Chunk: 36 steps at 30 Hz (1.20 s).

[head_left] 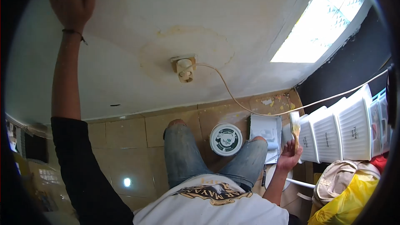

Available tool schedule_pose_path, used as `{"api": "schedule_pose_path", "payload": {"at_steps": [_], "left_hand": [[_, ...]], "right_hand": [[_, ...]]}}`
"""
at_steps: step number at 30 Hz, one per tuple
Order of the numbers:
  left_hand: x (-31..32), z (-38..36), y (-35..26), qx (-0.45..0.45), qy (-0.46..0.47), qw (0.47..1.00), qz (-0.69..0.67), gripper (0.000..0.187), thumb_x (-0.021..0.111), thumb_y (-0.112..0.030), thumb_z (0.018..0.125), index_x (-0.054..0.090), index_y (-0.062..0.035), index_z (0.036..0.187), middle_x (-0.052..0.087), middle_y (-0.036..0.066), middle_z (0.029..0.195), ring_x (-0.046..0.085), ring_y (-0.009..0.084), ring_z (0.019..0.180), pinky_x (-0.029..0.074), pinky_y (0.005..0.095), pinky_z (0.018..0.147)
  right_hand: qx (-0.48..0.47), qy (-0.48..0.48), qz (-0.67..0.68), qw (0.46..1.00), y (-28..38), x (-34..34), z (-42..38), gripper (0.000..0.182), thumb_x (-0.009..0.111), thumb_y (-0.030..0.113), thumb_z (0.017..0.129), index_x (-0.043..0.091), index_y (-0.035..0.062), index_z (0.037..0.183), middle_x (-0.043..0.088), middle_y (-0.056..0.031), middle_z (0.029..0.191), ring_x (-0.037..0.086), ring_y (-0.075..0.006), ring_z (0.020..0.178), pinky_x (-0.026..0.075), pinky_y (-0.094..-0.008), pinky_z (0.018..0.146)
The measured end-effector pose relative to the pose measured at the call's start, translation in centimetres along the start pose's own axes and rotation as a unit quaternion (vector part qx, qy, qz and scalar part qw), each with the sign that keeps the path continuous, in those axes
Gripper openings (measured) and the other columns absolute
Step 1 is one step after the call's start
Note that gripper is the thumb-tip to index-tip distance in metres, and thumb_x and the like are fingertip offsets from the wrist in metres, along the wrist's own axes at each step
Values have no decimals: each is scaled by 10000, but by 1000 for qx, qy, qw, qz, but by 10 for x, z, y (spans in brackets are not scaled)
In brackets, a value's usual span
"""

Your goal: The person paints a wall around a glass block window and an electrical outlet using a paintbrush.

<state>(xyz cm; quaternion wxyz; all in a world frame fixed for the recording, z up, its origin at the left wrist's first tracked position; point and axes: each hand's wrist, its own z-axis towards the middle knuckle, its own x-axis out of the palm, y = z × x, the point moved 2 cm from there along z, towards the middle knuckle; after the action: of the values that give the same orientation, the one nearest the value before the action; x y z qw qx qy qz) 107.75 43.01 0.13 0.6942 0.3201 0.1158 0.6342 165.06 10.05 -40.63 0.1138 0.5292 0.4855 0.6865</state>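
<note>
My left hand [74, 2] is raised against the white wall [125, 8] at the upper left, its fingers extended and partly cut off by the frame edge. On the right, my right hand [288, 157] is closed round the handle of a paint brush [295, 126], whose pale bristles point up. A round white tub [226, 139] with a green and white lid stands on the floor between my knees. Behind my right knee lies a white tray [266, 126], with a roller partly visible on it.
A socket with a plug [184, 70] sits on the wall; its cable [233, 96] runs right. White stacked drawers [354, 129], a beige bag [335, 179] and a yellow plastic bag [350, 198] are at the right. A bright window [321, 21] is above.
</note>
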Motion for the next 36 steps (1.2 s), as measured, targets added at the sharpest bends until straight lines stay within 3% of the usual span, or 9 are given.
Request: {"api": "schedule_pose_path", "payload": {"at_steps": [3,8,12,16,20,24,28,31,36], "left_hand": [[2,4,-7,-19,-65,995,-77,309,523,-99,785,555,-11,1079,575,177,1165,535,330,1011,409,458,906],[-8,2,-7,-77,10,995,-61,374,518,-111,778,551,0,1134,554,205,1249,525,360,1099,393,481,959],[-7,2,-4,-64,-14,996,-63,363,519,-139,791,553,0,1123,557,206,1237,533,354,1088,396,482,957],[-9,4,-4,-71,-17,994,-78,329,500,-148,818,555,2,1106,567,211,1214,543,351,1071,401,480,944],[-11,6,-6,-75,-22,994,-78,311,496,-145,824,561,7,1088,571,212,1209,552,348,1062,404,476,940],[-9,3,-6,-68,-20,995,-66,323,507,-149,812,563,8,1088,571,214,1213,547,353,1075,404,473,943],[-13,2,-8,-92,-5,992,-87,370,564,-185,809,573,-46,1152,572,149,1268,542,305,1126,395,433,963],[-14,4,-9,-93,8,992,-81,396,598,-215,814,589,-98,1191,572,82,1313,549,251,1135,398,387,959],[-11,-1,-4,-99,23,992,-75,399,585,-205,820,575,-104,1205,560,83,1329,544,251,1133,398,386,957]], "right_hand": [[-89,179,-35,979,5,94,-7,355,533,309,975,510,47,1214,667,-143,1067,679,-261,938,572,-327,757],[-261,375,-113,882,-27,257,-53,247,488,74,966,505,-53,1178,664,-220,1036,693,-308,923,587,-376,782],[-210,458,-127,854,-62,338,-98,227,589,10,897,607,-60,1113,699,-147,941,692,-206,871,529,-284,801],[-291,470,-225,802,-74,367,-111,222,621,18,881,629,-41,1094,705,-139,929,693,-191,851,527,-285,779],[-323,357,-213,850,-75,345,-91,210,620,20,880,642,-32,1082,705,-153,925,700,-224,837,534,-307,755],[-446,294,-291,794,-47,335,-103,179,562,-13,916,618,-52,1081,673,-176,964,690,-215,848,551,-293,747],[-488,370,-384,691,-62,377,-151,293,641,-25,816,606,-19,1106,612,-185,979,608,-350,887,514,-409,780],[-501,437,-378,645,-91,398,-199,359,690,50,794,576,6,1132,595,-141,1021,602,-299,939,526,-385,760],[-491,474,-305,664,-74,405,-218,351,708,54,793,593,9,1121,610,-128,993,624,-276,874,536,-367,726]]}}
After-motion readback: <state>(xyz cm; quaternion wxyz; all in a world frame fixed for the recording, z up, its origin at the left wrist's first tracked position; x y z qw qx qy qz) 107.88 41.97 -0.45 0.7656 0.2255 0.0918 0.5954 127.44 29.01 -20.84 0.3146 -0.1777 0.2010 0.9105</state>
